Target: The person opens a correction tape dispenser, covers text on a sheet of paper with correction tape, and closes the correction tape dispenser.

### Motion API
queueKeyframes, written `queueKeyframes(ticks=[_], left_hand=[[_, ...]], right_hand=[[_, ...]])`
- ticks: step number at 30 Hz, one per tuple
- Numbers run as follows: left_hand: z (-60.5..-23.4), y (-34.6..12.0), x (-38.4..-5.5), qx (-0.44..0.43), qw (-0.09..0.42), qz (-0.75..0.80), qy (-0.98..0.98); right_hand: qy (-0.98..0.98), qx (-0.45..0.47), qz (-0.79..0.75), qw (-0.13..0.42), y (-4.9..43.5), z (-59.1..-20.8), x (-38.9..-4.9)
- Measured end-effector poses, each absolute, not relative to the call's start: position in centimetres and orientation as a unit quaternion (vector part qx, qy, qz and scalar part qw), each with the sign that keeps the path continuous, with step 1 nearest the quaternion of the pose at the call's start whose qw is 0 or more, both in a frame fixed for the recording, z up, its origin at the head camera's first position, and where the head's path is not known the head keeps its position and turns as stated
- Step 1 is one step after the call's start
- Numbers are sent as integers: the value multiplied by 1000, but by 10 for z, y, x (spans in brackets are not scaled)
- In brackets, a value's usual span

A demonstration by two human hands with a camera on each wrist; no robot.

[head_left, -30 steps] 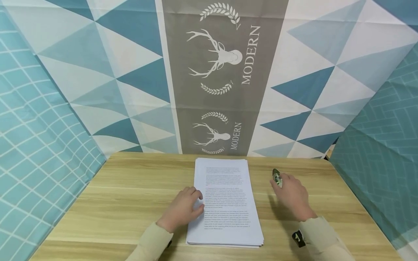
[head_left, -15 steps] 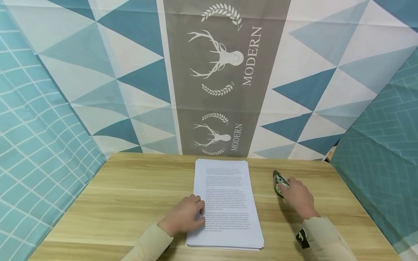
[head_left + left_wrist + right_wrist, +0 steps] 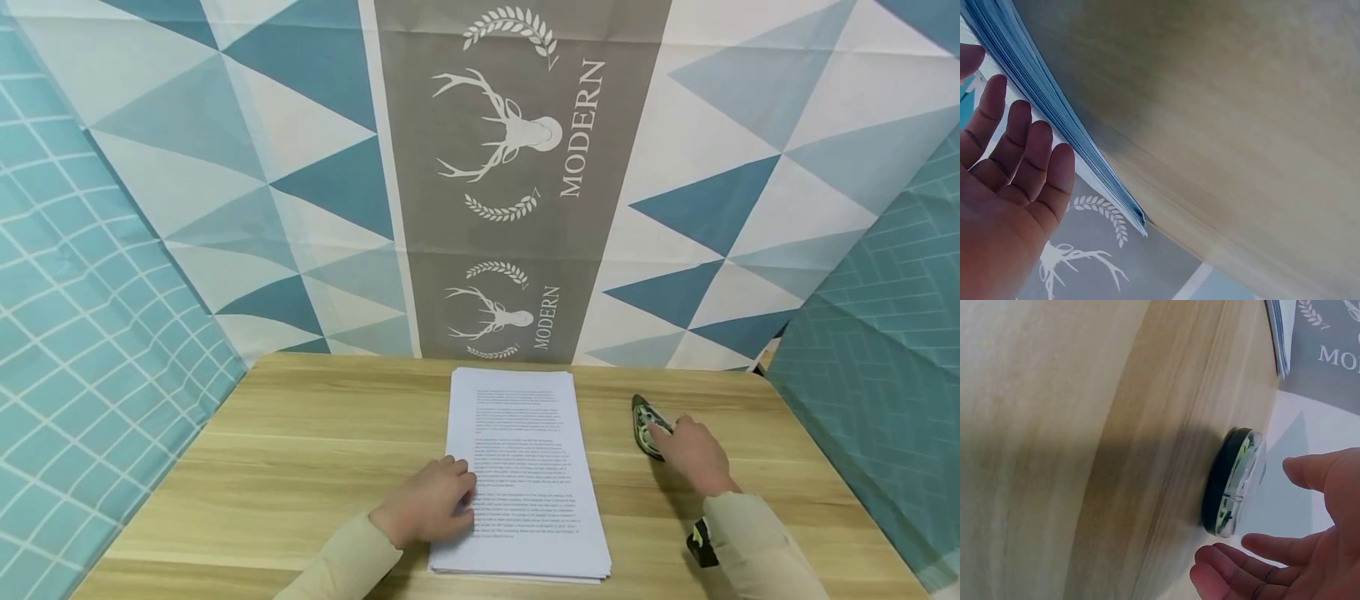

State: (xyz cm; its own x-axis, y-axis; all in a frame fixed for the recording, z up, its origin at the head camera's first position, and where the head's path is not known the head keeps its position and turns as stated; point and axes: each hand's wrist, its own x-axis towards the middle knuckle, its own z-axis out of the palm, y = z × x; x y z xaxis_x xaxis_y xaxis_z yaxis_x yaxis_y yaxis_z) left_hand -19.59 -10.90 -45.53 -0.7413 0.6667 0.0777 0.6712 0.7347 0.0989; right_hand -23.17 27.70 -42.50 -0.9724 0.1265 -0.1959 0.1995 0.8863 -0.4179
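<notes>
A thick stack of printed white paper lies on the table. My left hand hovers at its left edge with loosely bent fingers, holding nothing. In the left wrist view those fingers are beside the sheets' edges. Right of the stack lies a teardrop-shaped correction tape, dark green with a clear cover. My right hand is just to its right. From the right wrist view, the correction tape rests flat on the wood, with thumb and fingers spread apart from it.
The wooden table runs back to a patterned cloth wall. Blue tiled-pattern sheets stand at the left and right. A black strap item is at the right wrist.
My right hand has let go of the correction tape and drawn back to the right, leaving it on the table. The left hand has slid slightly towards the stack's near end.
</notes>
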Motion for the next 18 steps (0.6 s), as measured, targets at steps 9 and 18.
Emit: queueKeyframes(ticks=[9, 18], left_hand=[[-455, -109, -194, -365, 24, -63, -929], [-456, -109, -194, -356, 24, -66, -932]], right_hand=[[967, 97, -221, 87, 279, -435, -233], [955, 98, -274, 64, 279, -439, -236]])
